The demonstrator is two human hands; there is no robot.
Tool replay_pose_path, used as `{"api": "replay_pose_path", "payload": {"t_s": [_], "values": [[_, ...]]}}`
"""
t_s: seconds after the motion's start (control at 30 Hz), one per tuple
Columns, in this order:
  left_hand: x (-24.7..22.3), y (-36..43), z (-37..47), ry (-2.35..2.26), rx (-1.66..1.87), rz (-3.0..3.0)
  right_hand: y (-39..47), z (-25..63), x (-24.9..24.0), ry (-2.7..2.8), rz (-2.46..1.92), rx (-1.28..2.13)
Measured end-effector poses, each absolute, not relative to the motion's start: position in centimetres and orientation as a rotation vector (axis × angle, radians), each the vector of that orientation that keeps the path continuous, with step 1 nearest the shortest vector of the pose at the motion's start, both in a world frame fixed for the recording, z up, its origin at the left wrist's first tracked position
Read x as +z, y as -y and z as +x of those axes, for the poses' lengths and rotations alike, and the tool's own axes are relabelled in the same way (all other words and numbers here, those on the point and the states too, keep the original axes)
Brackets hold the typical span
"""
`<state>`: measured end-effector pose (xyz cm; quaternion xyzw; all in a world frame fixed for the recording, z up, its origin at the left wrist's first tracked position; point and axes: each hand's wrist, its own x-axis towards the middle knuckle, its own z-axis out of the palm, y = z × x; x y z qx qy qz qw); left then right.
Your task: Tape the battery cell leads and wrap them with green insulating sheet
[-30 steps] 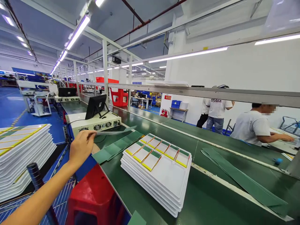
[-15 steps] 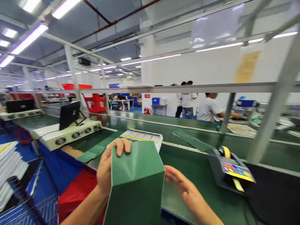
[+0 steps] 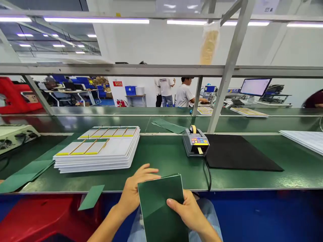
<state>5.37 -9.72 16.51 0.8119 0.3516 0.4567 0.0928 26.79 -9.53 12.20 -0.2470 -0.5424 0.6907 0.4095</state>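
A dark green sheet or stack of sheets (image 3: 161, 208) stands over my lap at the table's front edge. My right hand (image 3: 188, 208) grips its right side, thumb on the near face. At its upper left edge is my left hand (image 3: 138, 183), fingers apart and stretched over the top; its palm is beside the sheet. Beyond my hands, to the left, lies a pile of white trays (image 3: 96, 161) with yellow strips. A grey tape dispenser (image 3: 195, 143) with a yellow roll sits on the green table (image 3: 161, 158).
A black mat (image 3: 239, 153) lies right of the dispenser. Green sheets (image 3: 30, 171) lie at the left, and one green piece (image 3: 91, 197) overhangs the front edge. Metal posts (image 3: 228, 74) rise behind. A red stool (image 3: 47, 215) stands low left. People are in the background.
The view has swung right and down. The green sheet is now lower, seen from its flat face. My right hand has taken hold of it, while my left hand's fingers have opened.
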Motion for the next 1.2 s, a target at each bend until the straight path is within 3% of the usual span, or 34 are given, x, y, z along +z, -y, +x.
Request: {"api": "replay_pose_path", "payload": {"t_s": [0.17,0.37,0.53,0.9,1.03,1.2], "values": [[13.5,12.5,6.0,-0.99,1.55,2.189,11.0,25.4,10.8,1.557,-0.704,1.466],[9.3,14.7,6.1,-1.082,1.428,1.981,12.1,24.2,10.7,1.417,-0.758,1.441],[7.9,16.0,4.5,-1.177,1.392,1.828,12.4,23.2,10.6,1.741,-0.951,1.352],[11.0,16.5,0.1,-1.32,1.429,2.071,12.0,19.6,8.7,1.382,-0.712,2.011],[10.3,16.7,0.2,-1.288,1.393,1.951,10.9,18.5,8.1,1.427,-0.651,2.061],[9.3,17.7,-1.3,-1.395,1.448,2.231,9.8,18.0,8.0,1.566,-0.673,1.985]]}}
